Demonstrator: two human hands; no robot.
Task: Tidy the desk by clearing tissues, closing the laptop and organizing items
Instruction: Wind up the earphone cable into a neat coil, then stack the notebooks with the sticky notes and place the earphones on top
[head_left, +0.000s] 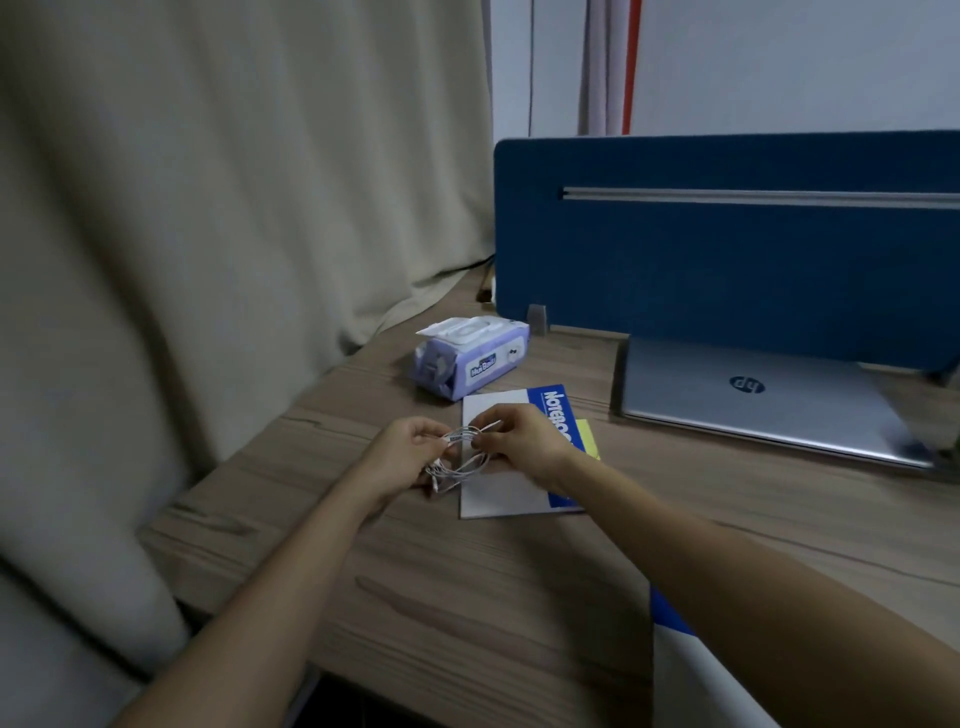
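A thin white cable (462, 457) is coiled in loops between both hands, just above the wooden desk (467, 587). My left hand (405, 452) pinches the coil's left side. My right hand (519, 439) holds its right side, fingers closed on the strands. Under the hands lies a white and blue notebook (506, 499) with a yellow sheet (589, 439) poking out beneath it. A silver laptop (753, 405) lies shut at the right. A purple pack of wet wipes (470, 358) sits behind the notebook.
A blue partition panel (727, 244) stands along the back of the desk behind the laptop. A beige curtain (208, 234) hangs on the left, touching the desk's edge. A blue and white item (675, 649) lies at the desk's near edge.
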